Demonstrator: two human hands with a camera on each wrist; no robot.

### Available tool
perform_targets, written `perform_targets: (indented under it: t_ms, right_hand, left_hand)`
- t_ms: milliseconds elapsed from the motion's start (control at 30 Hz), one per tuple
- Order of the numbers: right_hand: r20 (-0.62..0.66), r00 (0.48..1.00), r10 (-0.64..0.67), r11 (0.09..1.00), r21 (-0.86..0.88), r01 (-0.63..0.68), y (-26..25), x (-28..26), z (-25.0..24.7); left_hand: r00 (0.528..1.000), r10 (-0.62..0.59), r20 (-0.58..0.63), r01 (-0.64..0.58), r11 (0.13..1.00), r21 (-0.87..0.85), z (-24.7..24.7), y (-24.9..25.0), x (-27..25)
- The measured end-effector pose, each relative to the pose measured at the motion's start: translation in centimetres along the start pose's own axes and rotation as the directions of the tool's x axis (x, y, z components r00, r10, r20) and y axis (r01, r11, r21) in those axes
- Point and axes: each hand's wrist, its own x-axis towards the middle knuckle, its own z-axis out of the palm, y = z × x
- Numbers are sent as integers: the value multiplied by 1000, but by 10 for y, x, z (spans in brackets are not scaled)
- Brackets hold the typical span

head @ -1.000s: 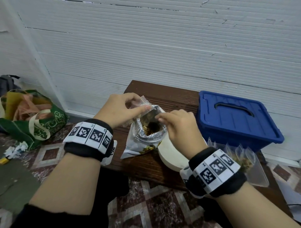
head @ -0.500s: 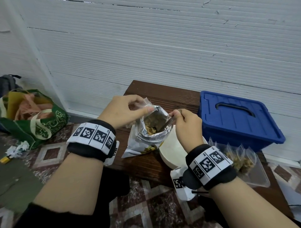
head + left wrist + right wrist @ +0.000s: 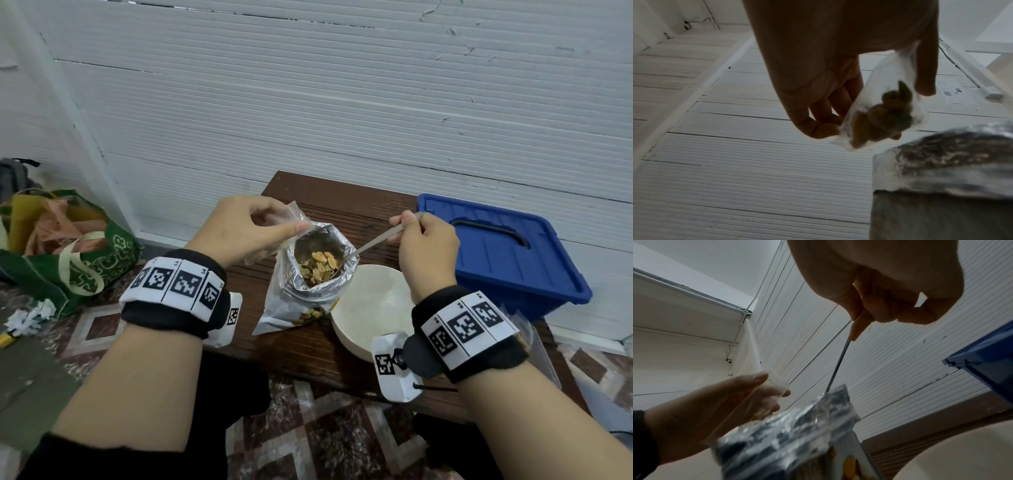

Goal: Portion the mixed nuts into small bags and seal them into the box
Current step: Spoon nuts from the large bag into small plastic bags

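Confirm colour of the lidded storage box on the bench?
Solid blue box, lid and handle recess included; the head view shows it best.

green tote bag (image 3: pixel 73 260), crumpled paper (image 3: pixel 32 313)

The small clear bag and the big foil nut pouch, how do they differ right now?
The small bag is clear plastic; the pouch is silver foil with print outside. The small bag hangs pinched in the left hand, off the table; the pouch stands on the table. The small bag holds only a few nuts; the pouch holds many, with the spoon, held by the right hand, dipped in. Both are open and hold nuts.
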Motion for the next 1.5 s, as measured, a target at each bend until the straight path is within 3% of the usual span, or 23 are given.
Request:
perform_targets:
  t_ms: [600,1500]
  right_hand:
    - [-93,995,-25,998,50,30,-27,26,-25]
    - [32,999,5,998,56,-7,-20,26,-3]
  left_hand:
    - [990,14,141,-34,989,143,2,0,3]
    - [990,62,129,-99,947,305,21,5,10]
